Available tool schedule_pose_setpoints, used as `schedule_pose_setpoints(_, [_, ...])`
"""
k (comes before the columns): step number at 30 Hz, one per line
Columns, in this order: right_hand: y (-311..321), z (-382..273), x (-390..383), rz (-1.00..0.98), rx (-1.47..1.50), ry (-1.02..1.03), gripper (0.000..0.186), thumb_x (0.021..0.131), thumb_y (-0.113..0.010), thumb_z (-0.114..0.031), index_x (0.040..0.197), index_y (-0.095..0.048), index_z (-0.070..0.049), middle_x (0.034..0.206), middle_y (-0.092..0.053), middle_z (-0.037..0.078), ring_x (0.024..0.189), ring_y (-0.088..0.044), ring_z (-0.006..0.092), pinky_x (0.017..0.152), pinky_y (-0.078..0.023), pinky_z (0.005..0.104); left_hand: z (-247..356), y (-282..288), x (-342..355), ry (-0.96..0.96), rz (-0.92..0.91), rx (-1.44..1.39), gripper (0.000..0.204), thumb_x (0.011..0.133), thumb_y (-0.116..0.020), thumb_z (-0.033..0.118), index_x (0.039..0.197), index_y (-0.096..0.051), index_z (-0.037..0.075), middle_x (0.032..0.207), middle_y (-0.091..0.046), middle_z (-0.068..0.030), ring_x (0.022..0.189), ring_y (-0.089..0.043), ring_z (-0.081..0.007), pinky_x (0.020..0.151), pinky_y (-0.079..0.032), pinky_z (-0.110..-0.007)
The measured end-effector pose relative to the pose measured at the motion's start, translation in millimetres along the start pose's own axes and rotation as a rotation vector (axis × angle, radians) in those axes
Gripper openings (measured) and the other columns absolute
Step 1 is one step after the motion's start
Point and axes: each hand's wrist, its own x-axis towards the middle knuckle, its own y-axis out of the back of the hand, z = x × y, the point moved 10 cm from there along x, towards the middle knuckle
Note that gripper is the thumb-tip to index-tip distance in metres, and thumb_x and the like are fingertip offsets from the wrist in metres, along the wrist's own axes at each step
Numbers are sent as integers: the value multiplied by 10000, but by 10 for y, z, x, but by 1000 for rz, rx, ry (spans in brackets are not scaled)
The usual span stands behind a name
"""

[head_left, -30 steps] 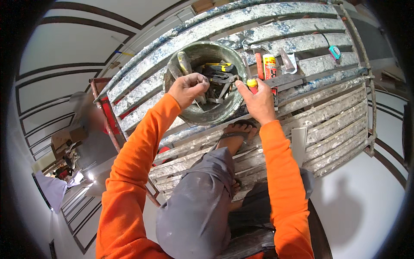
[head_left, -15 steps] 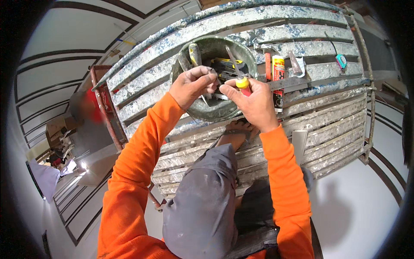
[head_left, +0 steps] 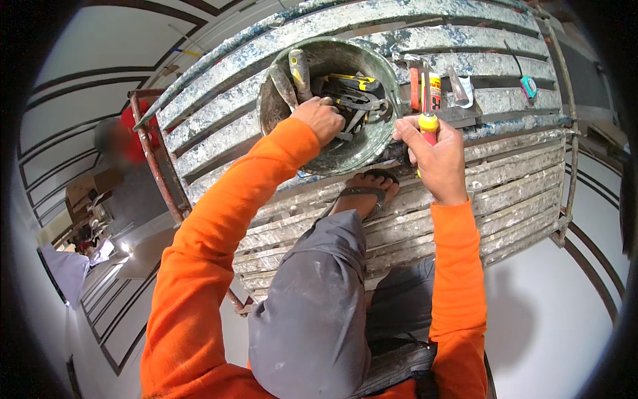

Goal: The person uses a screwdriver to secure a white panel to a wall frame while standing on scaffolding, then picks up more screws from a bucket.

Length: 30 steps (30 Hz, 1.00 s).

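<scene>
My left hand (head_left: 319,121) is down inside a dark green, paint-smeared bucket (head_left: 380,61), back of the hand up; its fingertips are hidden among the tools. Close to it in the bucket stand a grey-and-yellow tool handle (head_left: 300,72) and a second worn handle (head_left: 284,88). Pliers (head_left: 362,104) and a yellow-and-black tool (head_left: 357,82) lie to the right of the fingers. Just outside the bucket's right rim, my right hand (head_left: 438,159) is closed around the yellow-and-red handle of a screwdriver (head_left: 428,124), its shaft pointing away from me.
The bucket rests on a paint-spattered slatted platform (head_left: 465,36). Right of it lie a yellow, red and black tube (head_left: 435,90), a flat metal blade (head_left: 458,118) and a teal tape measure (head_left: 528,88). My sandalled foot (head_left: 372,189) is before the bucket. A person in red (head_left: 136,136) is at far left.
My left hand has gone down into the bucket from above it. The right hand has moved right with the screwdriver, away from over the bucket.
</scene>
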Motion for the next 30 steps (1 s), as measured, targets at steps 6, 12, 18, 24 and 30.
schedule_pose_setpoints(6, [284,201,-334,78,-8,-69,224,939,-735,-231,972,-734,-10,787,-707,2,571,-501,28,518,-405,223,-18,-160,301,206,-205,-65,223,921,-548,188,885,-753,106,907,-752,-161,871,-753,-337,720,-600,-455])
schedule_pose_setpoints(12, [441,393,-653,126,8,-127,233,938,-743,-226,979,-728,3,801,-714,9,574,-501,24,516,-394,215,-130,-181,299,283,-186,-97,206,908,-554,180,886,-750,120,900,-746,-173,885,-744,-354,742,-594,-461])
schedule_pose_setpoints(18, [653,634,-912,235,95,-205,236,934,-751,-212,1000,-712,12,806,-716,18,572,-489,27,514,-384,209,-171,433,-106,112,302,-143,167,895,-653,260,895,-756,129,892,-743,-115,876,-711,-318,821,-562,-424])
schedule_pose_setpoints(24, [712,708,-976,282,85,-187,243,911,-777,-213,967,-705,12,811,-712,10,588,-507,44,533,-408,226,-345,756,-466,208,367,-380,148,872,-699,256,917,-762,130,918,-741,-73,916,-683,-271,871,-509,-418])
schedule_pose_setpoints(30, [241,103,-636,92,-275,120,216,892,-758,-202,906,-701,6,750,-691,124,632,-633,232,621,-504,358,-281,736,-592,231,362,-197,151,869,-703,260,924,-758,130,916,-727,-34,923,-659,-257,881,-487,-404])
